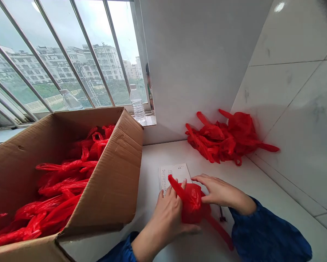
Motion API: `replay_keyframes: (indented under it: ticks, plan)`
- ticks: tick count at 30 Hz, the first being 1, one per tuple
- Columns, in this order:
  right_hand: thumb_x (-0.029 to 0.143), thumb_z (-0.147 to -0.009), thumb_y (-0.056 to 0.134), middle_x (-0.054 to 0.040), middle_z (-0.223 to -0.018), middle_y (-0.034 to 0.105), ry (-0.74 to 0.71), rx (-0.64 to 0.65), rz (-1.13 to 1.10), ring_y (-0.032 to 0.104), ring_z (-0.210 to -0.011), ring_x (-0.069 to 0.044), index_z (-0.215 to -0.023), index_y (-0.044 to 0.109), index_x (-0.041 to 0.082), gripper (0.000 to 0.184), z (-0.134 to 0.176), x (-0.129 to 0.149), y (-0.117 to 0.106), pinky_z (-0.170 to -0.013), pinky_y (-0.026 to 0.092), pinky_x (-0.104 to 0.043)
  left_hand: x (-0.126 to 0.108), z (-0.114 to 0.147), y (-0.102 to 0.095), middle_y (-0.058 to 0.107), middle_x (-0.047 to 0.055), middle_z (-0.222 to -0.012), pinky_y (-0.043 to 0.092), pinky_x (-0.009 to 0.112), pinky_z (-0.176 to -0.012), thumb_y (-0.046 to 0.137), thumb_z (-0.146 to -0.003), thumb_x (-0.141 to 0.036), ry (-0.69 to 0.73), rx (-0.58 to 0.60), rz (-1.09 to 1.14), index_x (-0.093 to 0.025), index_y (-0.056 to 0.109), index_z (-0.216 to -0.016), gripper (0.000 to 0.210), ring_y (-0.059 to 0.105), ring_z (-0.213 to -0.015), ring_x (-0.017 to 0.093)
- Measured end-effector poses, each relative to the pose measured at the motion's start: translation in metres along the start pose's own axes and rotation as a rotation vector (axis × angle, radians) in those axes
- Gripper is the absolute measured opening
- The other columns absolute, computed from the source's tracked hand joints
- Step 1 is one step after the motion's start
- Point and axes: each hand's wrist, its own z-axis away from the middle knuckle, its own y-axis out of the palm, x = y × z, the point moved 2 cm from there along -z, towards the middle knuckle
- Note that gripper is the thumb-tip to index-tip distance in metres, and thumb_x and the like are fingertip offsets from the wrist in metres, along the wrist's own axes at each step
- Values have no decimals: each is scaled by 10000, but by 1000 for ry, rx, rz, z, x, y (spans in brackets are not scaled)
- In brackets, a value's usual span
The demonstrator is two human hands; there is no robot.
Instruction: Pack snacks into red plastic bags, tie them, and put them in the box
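A red plastic bag (pixel 192 205), wrapped into a rounded bundle, lies on the white tabletop between my two hands. One of its handles points up and left past my fingers, and the other trails down to the right. From the left side, my left hand (pixel 169 214) is closed around the bundle, with its thumb along the near side. My right hand (pixel 218 191) is at the bundle's right edge, fingers apart and curved, the thumb touching the plastic. What is inside the bag is hidden. Partly under the hands and bag lies a white sheet with writing (pixel 177 170).
A large open cardboard box (pixel 117 171) on the left holds many red bags (pixel 67 182). More red bags (pixel 226 138) are piled by the back wall. A clear bottle (pixel 137 103) stands on the windowsill. A small dark object (pixel 222 218) lies beneath my right wrist.
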Motion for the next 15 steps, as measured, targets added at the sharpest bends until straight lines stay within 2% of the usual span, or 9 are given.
replay_keyframes:
  ticks: [3, 5, 7, 8, 12, 15]
  plan:
    - [301, -821, 596, -140, -1345, 628, -16, -19, -12, 633, -1162, -290, -1394, 564, 152, 592, 1, 5, -6, -1020, 469, -422, 10, -14, 6, 609, 180, -1375, 490, 549, -1023, 635, -820, -263, -50, -89, 86, -196, 517, -1382, 578, 587, -1257, 372]
    - [331, -892, 519, -138, -1365, 619, -22, -39, -23, 637, -1162, -285, -1399, 557, 156, 538, 2, 1, -12, -1017, 473, -434, 22, -21, 4, 639, 168, -1339, 514, 487, -999, 479, -850, -128, -94, -146, 107, -175, 517, -1340, 493, 619, -1229, 323]
    - [323, -898, 515, -128, -1448, 557, -32, -53, -28, 593, -1242, -282, -1457, 497, 178, 578, 2, -5, -15, -1058, 447, -441, 33, -26, 1, 647, 166, -1333, 524, 457, -978, 389, -878, -82, -130, -195, 129, -167, 480, -1339, 477, 635, -1214, 301]
    - [310, -869, 559, -125, -1504, 501, -39, -52, -27, 540, -1313, -283, -1497, 446, 186, 650, 0, -7, -15, -1093, 419, -440, 37, -27, 0, 656, 164, -1321, 531, 440, -960, 366, -895, -79, -140, -208, 139, -165, 462, -1342, 465, 649, -1195, 291]
    - [323, -661, 801, -165, -1662, 191, -81, -10, -21, 225, -1521, -299, -1604, 188, 144, 1139, -14, -5, 3, -1201, 290, -425, 43, -31, 6, 733, 136, -1126, 558, 373, -841, 355, -935, -101, -166, -216, 148, -173, 500, -1247, 351, 710, -1049, 266]
    - [386, -638, 838, -176, -1676, 70, -130, 4, -9, 116, -1548, -276, -1611, 98, 118, 1252, -32, 5, 25, -1226, 236, -409, 45, -31, 12, 727, 105, -996, 558, 352, -757, 373, -943, -140, -181, -221, 108, -184, 560, -1076, 234, 711, -922, 257]
